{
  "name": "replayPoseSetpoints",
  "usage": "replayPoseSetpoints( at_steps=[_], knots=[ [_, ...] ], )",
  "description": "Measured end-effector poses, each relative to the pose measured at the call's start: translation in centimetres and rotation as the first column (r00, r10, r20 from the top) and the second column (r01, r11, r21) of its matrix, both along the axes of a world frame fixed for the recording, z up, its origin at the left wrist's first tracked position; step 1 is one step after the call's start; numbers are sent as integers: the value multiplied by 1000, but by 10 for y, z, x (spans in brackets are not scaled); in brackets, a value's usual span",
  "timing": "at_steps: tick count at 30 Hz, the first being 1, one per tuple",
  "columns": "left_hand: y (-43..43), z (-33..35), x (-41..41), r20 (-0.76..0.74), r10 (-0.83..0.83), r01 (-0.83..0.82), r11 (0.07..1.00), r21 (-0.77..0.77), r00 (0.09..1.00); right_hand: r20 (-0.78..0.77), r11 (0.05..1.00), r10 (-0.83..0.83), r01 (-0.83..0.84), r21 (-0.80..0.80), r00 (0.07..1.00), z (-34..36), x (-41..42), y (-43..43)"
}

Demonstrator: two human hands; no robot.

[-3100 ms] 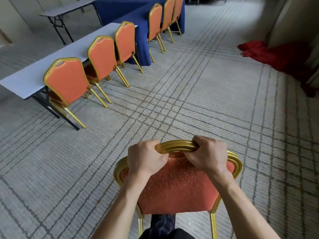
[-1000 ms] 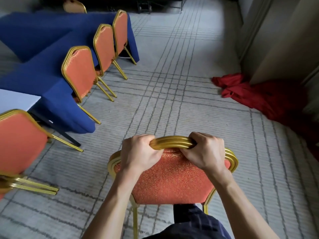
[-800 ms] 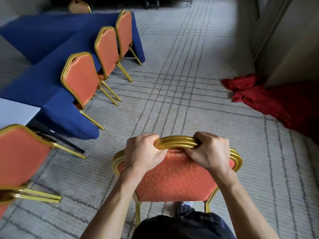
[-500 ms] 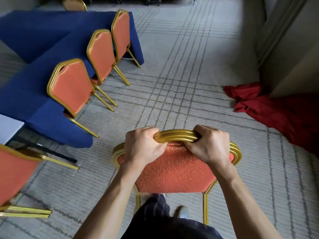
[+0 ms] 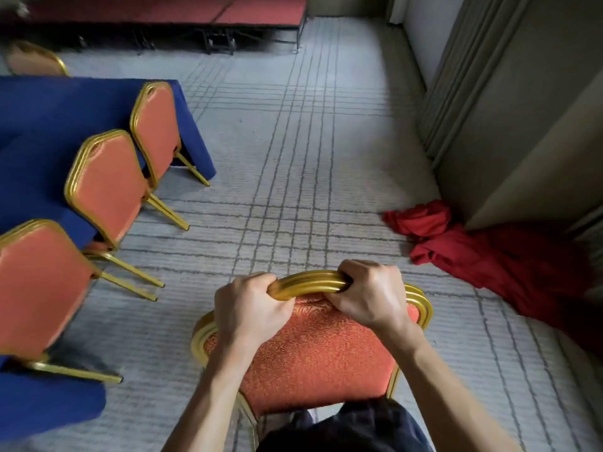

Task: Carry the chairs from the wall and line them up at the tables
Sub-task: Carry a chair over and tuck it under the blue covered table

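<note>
Since half a second ago the person and the carried chair (image 5: 313, 350) move further along the blue surface (image 5: 39, 132). The seated row slides closer on the left, the white surface end drops out of view, and a red stage (image 5: 163, 9) comes in at top. Grip unchanged: left hand (image 5: 251, 308) and right hand (image 5: 368, 295) both clench the chair's gold top rail, fingers (image 5: 355, 272) wrapped over it. Chair is in front of the person, back toward the camera, over the carpet (image 5: 310, 158), apart from the surface; cannot tell if its legs touch the floor. Near chair (image 5: 36, 288), middle chair (image 5: 104, 190) and far chair (image 5: 156, 125) stand along the blue surface, backs outward. Red cloth (image 5: 473, 252) lies heaped on the carpet at right, by the wall (image 5: 522, 125).
</note>
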State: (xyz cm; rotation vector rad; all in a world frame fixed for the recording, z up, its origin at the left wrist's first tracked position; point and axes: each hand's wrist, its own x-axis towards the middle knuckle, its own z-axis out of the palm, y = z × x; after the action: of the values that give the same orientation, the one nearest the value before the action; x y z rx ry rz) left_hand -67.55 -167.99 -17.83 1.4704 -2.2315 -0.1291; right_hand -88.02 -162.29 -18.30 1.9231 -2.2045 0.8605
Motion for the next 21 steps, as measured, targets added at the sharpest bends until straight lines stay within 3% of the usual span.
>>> replayPoseSetpoints(
  at_steps=[11,21],
  knots=[
    [-251,-4,-91,47,-39,40,999,-33,998,36,999,-53,53,2,998,-17,-90,-241],
    [-475,10,-191,71,58,-53,996,-68,996,57,998,67,-68,6,996,-4,-194,-490]
  ],
)
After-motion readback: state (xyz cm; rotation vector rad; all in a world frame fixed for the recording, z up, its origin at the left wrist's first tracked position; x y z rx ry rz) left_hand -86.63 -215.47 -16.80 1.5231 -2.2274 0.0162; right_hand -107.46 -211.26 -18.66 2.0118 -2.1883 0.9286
